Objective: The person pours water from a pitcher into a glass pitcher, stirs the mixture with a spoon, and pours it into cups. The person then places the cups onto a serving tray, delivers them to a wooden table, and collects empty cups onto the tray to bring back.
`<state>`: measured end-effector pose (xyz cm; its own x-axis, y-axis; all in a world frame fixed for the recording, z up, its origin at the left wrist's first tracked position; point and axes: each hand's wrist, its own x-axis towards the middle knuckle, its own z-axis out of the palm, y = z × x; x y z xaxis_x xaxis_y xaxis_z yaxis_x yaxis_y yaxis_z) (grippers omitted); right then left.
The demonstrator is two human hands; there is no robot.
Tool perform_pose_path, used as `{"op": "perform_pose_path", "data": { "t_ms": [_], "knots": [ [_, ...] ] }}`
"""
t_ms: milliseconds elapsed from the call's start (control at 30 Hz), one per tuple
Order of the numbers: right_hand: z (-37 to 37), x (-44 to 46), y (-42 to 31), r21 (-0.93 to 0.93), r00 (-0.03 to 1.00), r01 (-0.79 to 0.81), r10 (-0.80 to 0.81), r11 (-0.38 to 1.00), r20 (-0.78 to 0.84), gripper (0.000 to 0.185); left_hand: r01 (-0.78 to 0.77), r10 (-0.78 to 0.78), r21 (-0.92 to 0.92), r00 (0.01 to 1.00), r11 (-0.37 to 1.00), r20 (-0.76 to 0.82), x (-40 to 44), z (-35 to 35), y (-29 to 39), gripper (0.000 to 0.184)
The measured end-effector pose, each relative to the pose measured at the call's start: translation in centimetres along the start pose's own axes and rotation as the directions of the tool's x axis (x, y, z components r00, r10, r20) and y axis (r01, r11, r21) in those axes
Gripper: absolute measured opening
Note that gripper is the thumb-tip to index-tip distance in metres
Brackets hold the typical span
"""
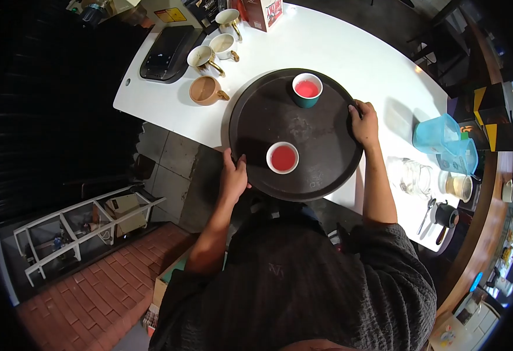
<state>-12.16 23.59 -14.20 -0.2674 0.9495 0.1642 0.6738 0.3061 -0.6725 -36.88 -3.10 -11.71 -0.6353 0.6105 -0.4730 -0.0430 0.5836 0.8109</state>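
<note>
A round dark tray is held between my two hands at the near edge of the white table. My left hand grips its lower left rim, and my right hand grips the upper right rim with the thumb on top. Two cups of red drink stand upright on the tray. One, a green cup with a white rim, is near the far edge; the other, a white-rimmed cup, is nearer to me, left of the middle.
Several mugs, among them a brown mug, stand left of the tray beside a black scale. Blue pitchers, glassware, a spoon and a black pot occupy the right side of the table.
</note>
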Motion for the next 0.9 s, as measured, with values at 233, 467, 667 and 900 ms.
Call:
{"op": "perform_pose_path", "data": {
  "t_ms": [233,467,667,900],
  "knots": [
    [-3.0,-6.0,-3.0,0.216,0.995,-0.097,0.097,0.972,0.008,0.029,-0.010,0.011,-0.053,1.000,0.999,0.018,-4.0,-3.7,-1.5,0.047],
    [-2.6,-14.5,-13.3,0.484,0.937,-0.323,0.202,0.813,0.284,0.026,-0.193,0.165,-0.151,0.969,0.969,-0.185,-9.0,-13.3,-4.4,0.048],
    [2.3,-20.6,-21.9,0.523,0.938,-0.308,0.161,0.795,0.308,0.017,-0.298,0.214,-0.379,0.945,0.876,-0.248,-13.3,-23.0,-10.1,0.061],
    [9.5,-24.2,-32.0,0.571,0.927,-0.264,0.040,0.777,0.373,0.016,-0.353,0.173,-0.359,0.878,0.864,-0.447,-15.4,-33.1,-16.2,0.062]
  ]
}}
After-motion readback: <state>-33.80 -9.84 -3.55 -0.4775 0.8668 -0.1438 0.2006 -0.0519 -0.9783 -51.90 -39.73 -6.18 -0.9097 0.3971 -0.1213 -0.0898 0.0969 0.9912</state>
